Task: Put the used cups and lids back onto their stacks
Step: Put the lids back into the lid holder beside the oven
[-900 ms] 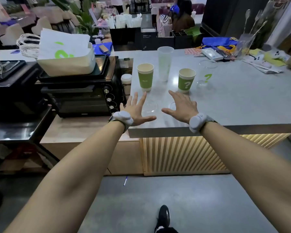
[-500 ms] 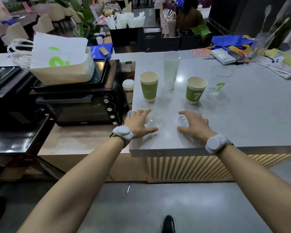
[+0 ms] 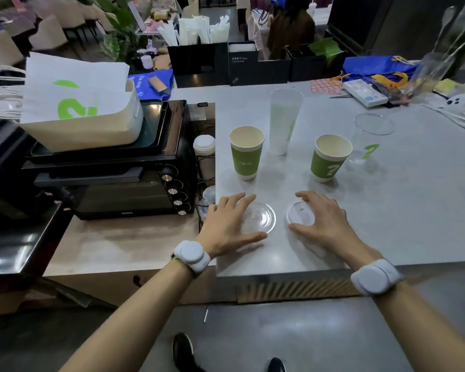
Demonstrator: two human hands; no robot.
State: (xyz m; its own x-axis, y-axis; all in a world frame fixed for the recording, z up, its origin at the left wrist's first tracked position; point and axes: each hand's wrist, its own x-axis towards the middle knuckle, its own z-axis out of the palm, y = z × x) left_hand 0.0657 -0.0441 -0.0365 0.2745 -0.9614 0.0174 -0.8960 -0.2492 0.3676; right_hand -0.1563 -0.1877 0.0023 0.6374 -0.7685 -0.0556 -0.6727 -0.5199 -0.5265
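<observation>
Green question-mark logo on paper cup (image 3: pixel 330 158) and paper bag (image 3: pixel 75 95).

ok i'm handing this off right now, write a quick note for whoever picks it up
Left hand: spread over the clear flat lid, fingers around it, not lifted.
Right hand: same, around the white-tinted lid.
Both lids lie flat near the front edge of the grey counter.
Behind them: two green paper cups, a tall frosted cup, a clear cup, all upright and separate.
Done: nothing restacked yet.
Left: both lids and all four cups.
</observation>
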